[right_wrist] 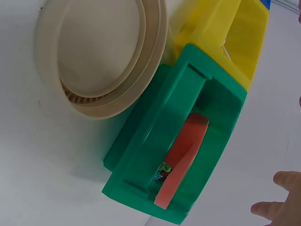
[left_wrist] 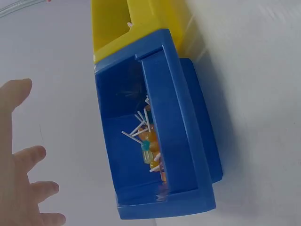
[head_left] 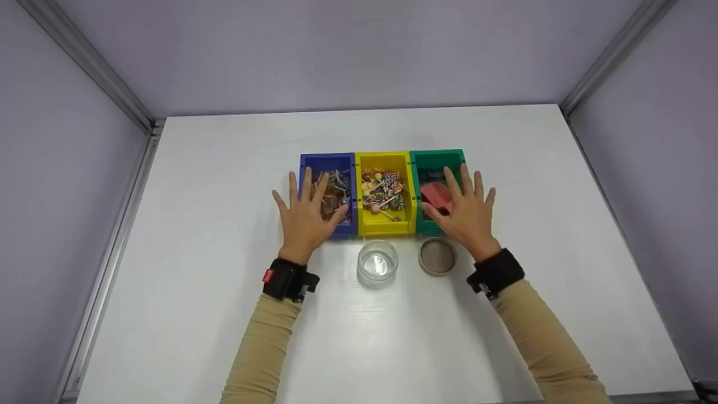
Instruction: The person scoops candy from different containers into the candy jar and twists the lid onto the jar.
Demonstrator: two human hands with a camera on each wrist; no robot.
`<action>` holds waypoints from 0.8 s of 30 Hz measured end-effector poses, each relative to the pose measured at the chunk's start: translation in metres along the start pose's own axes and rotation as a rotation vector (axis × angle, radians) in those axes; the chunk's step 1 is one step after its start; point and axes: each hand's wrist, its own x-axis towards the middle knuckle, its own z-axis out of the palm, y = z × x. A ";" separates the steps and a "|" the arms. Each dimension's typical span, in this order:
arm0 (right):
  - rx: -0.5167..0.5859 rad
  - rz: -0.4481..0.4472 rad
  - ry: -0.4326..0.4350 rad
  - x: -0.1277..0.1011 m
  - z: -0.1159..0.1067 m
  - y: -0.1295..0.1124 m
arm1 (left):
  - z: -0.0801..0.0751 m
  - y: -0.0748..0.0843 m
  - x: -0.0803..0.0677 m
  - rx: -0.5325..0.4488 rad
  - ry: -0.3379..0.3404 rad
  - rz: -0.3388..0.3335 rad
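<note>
With its fingers spread, my left hand [head_left: 305,221] is over the left side of the blue bin [left_wrist: 188,136], which holds small lollipops [left_wrist: 149,136] with white sticks. My right hand [head_left: 470,216], fingers also spread, is over the right side of the green bin [head_left: 437,154]. A red scoop-like piece [right_wrist: 181,155] leans inside that bin, above some dark wrapped bits. Between them sits a yellow bin [head_left: 387,227] of swirl-patterned lollipops [head_left: 383,191]. Neither hand holds anything.
In front of the yellow bin stands a clear round jar [head_left: 377,261]. A beige round lid [head_left: 437,257] lies to its right, inner side up, near the green bin. Pale walls [head_left: 359,56] enclose the white table [head_left: 224,168] on three sides.
</note>
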 end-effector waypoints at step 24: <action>0.155 -0.056 0.167 -0.040 0.015 0.025 | 0.030 -0.043 0.001 -0.674 -0.027 -0.324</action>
